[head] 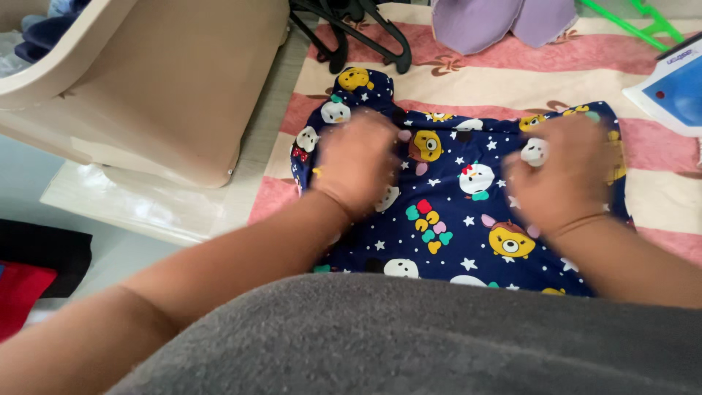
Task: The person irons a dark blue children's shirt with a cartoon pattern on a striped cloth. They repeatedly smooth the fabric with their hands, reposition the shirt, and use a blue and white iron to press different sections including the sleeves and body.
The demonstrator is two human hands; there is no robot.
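A navy blue child's garment [453,212] printed with cartoon animals and white stars lies flat on a pink-and-cream striped cloth [512,80]. My left hand [356,162] presses on its left part, near a sleeve. Over on the garment's right part lies my right hand [563,175], palm down. Both hands are blurred by motion, with the fingers spread on the fabric and nothing gripped that I can make out. My grey top [409,344] hides the garment's near edge.
A beige plastic basket [168,95] stands at the left. Black hangers [351,29] and a green one [629,22] lie at the far edge beside lilac fabric [497,22]. A white and blue iron [673,91] sits at the right edge.
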